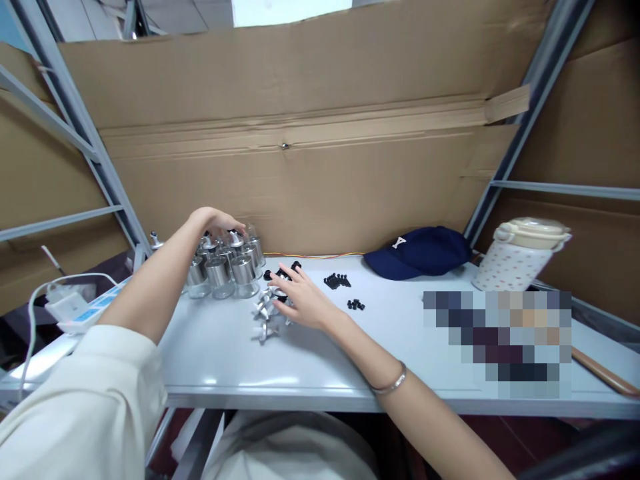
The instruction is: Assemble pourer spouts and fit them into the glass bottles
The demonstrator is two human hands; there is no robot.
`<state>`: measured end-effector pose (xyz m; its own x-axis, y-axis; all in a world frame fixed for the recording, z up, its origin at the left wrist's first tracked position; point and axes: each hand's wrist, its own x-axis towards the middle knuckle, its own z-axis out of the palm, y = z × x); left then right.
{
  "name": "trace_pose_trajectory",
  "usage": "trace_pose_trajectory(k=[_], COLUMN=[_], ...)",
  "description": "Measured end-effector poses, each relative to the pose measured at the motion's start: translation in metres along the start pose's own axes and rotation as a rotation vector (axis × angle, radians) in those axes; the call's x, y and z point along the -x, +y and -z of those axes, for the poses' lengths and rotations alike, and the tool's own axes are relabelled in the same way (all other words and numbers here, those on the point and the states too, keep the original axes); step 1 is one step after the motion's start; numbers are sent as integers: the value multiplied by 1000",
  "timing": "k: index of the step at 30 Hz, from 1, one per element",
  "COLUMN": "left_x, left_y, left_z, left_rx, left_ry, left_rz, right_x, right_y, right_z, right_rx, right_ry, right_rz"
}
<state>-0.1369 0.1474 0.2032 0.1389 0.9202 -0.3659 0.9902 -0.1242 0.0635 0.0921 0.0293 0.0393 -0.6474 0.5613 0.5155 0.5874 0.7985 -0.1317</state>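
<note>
From where I stand, both hands are out over the surface (pixel 325 363), each at its own group of things. The left hand (pixel 216 219) bends over the tops of the glass-and-metal jars (pixel 219 272), clustered at the back left; its fingertips are partly hidden, so I can't tell whether that grip holds one. The right hand (pixel 305 300) is palm down with its fingers spread wide over the silvery pieces (pixel 264 330) just in front of the jars, and I see nothing pinched in it. Small black bits (pixel 356 305) lie to the right. I'd call this a step of reaching and sorting; the next move seems to call for careful fingertips, since those jars stand close together.
</note>
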Motion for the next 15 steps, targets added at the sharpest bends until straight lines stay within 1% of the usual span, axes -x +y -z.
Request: trace_pose_trajectory(k=[2,5,11,14,15], left_x=[-2,-8,-38,-47,-48], left_y=[1,4,12,15,15], left_z=[-1,3,2,-2,-3], left_rx=[123,164,-8,-12,-19], left_ry=[-94,-139,-221,-268,-259], left_rz=[44,62,77,140,131], right_x=[1,1,2,2,2], right_y=[0,0,1,0,-1], right_z=[2,3,1,2,4], right_rx=[-26,-43,-42,-53,-57], right_ry=[7,16,7,7,6], right_rz=[-20,-25,-19,-21,-23])
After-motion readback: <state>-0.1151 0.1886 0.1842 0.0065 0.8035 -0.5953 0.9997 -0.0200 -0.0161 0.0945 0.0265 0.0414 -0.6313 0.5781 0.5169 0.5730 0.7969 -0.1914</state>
